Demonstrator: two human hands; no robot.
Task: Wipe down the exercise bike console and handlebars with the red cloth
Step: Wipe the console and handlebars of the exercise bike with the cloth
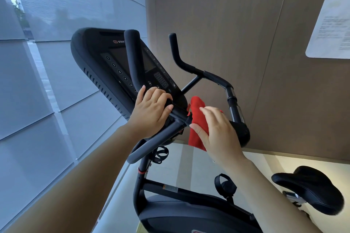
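- Black button-faced plastic console [121, 62]: tilted up, within reach.
- Left hand [151, 111] curled round black padded tubular handlebar [159, 136] at console's base, probably steadying.
- Right hand [217, 132] pinches red folded cloth [197, 119] against handlebar's centre joint, wiping there.

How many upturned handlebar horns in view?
2. The near horn rises across the console, left hand gripping its base. The far horn stands to its right, against the wood wall. No others seem hidden.
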